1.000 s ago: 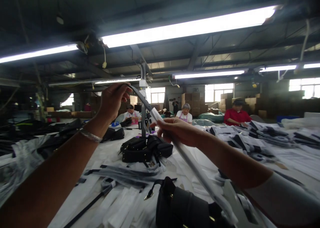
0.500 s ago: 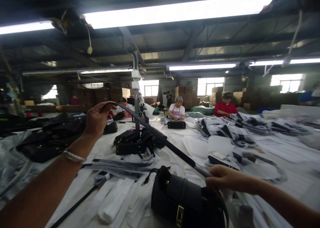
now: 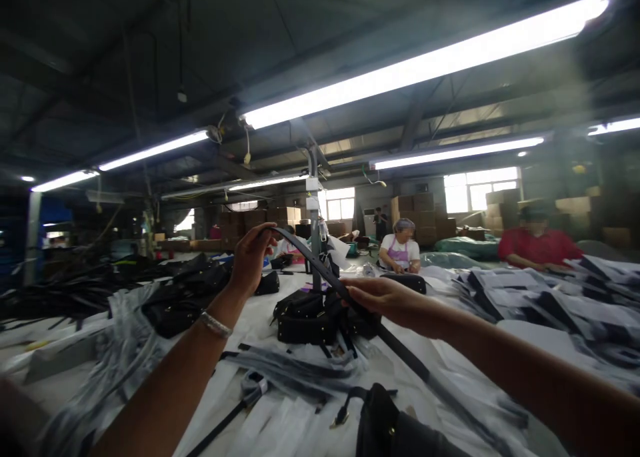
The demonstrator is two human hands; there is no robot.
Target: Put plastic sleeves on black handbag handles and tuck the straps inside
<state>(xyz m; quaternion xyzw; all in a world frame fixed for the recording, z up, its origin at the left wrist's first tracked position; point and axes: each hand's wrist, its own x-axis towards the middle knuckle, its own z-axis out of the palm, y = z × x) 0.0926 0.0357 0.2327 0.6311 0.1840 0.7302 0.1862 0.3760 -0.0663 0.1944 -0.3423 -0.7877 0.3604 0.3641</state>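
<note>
A long black strap point(image 3: 403, 351) runs slantwise from upper left to lower right, held up above the table. My left hand point(image 3: 253, 260) pinches its upper end between thumb and fingers. Farther down, my right hand point(image 3: 373, 297) is closed on the same strap, with its fingers partly hidden behind it. The strap's lower stretch looks greyer; whether a clear sleeve covers it I cannot tell. Below sits a black handbag point(image 3: 390, 423), cut off by the lower edge, with a short buckled strap point(image 3: 345, 407) at its left.
Black bags point(image 3: 305, 320) stand mid-table beside a metal post point(image 3: 314, 243). Plastic-wrapped straps point(image 3: 295, 367) lie in front. Dark bags and clear wrapping point(image 3: 120, 350) pile up on the left, paper-wrapped pieces point(image 3: 540, 303) on the right. Co-workers point(image 3: 400, 247) sit across the table.
My right hand slid down the strap, baring black where a pale sleeve was, then came back up nearer my left hand. The view has swung, and the handbag now shows less.
</note>
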